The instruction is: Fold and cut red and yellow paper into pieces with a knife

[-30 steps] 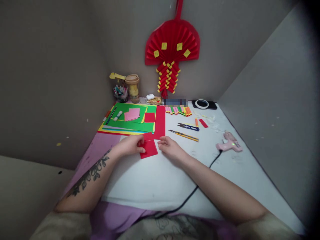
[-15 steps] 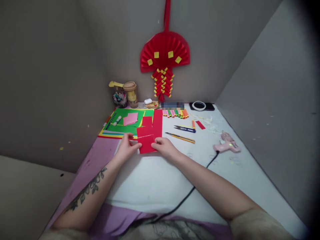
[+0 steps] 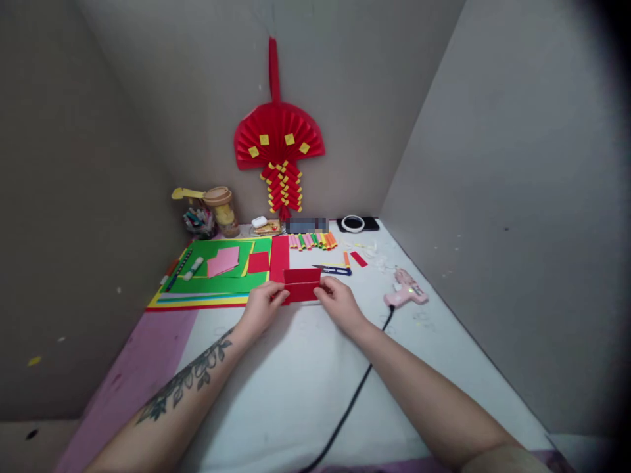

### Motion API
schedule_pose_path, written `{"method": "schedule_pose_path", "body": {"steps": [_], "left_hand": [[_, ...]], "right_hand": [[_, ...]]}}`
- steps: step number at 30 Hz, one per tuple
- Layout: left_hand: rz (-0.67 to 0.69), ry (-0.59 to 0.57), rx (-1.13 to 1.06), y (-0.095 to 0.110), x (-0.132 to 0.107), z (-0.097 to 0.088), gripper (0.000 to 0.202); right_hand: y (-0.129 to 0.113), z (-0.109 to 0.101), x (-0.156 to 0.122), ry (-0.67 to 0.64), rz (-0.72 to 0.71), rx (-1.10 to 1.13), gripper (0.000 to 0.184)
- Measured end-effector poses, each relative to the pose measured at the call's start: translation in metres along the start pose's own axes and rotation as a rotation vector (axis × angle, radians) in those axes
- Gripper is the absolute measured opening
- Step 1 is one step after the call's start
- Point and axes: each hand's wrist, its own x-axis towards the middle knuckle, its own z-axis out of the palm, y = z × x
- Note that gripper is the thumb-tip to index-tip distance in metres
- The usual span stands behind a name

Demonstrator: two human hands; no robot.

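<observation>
Between my two hands is a piece of red paper [image 3: 302, 293], held by its side edges above the white tabletop. A pale crease runs across it, and its upper part tilts at an angle to the lower part. My left hand [image 3: 262, 307] pinches the left edge between thumb and fingers. On the opposite edge, my right hand [image 3: 341, 305] has the same kind of pinch. A long red strip [image 3: 279, 253] lies just behind the held paper. Thread snips [image 3: 336, 270] with dark blue handles rest beyond my right hand.
Green sheets [image 3: 221, 284] are stacked at left with pink paper [image 3: 224, 261] and a red square [image 3: 259, 262] on top. Small rolled paper tubes [image 3: 311, 241] line the back. At right sits a pink glue gun [image 3: 405, 294], its black cord [image 3: 352, 402] crossing the table. A red fan decoration [image 3: 279, 135] hangs behind.
The red paper has gone from nearly flat to bent along its crease, its upper part now tilted. Both hands still grip its sides. The camera view has shifted, moving the background left and down.
</observation>
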Motion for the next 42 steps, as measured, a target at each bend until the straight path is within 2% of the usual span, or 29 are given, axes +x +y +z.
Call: {"method": "schedule_pose_path", "body": {"steps": [6, 10, 14, 22, 27, 34, 42], "left_hand": [[-0.048, 0.033, -0.047, -0.012, 0.002, 0.016, 0.021], [0.009, 0.038, -0.03, -0.016, 0.001, 0.017, 0.02], [0.072, -0.044, 0.076, -0.013, 0.0, 0.018, 0.023], [0.1, -0.059, 0.222, -0.005, -0.006, 0.021, 0.026], [0.082, -0.063, 0.207, -0.005, -0.006, 0.021, 0.025], [0.09, -0.033, 0.22, -0.01, -0.005, 0.027, 0.027], [0.12, -0.078, 0.222, -0.013, -0.007, 0.03, 0.02]], "right_hand": [[0.016, 0.0, 0.002, -0.015, 0.07, 0.004, 0.022], [0.018, 0.003, 0.001, 0.022, 0.085, 0.04, 0.023], [0.01, 0.002, 0.001, 0.005, 0.042, -0.047, 0.018], [0.01, 0.006, -0.002, -0.015, -0.008, -0.167, 0.02], [0.013, 0.007, -0.004, -0.01, 0.034, -0.119, 0.027], [0.017, 0.007, -0.003, -0.006, 0.065, -0.062, 0.026], [0.023, 0.006, -0.003, -0.045, 0.086, -0.021, 0.025]]}}
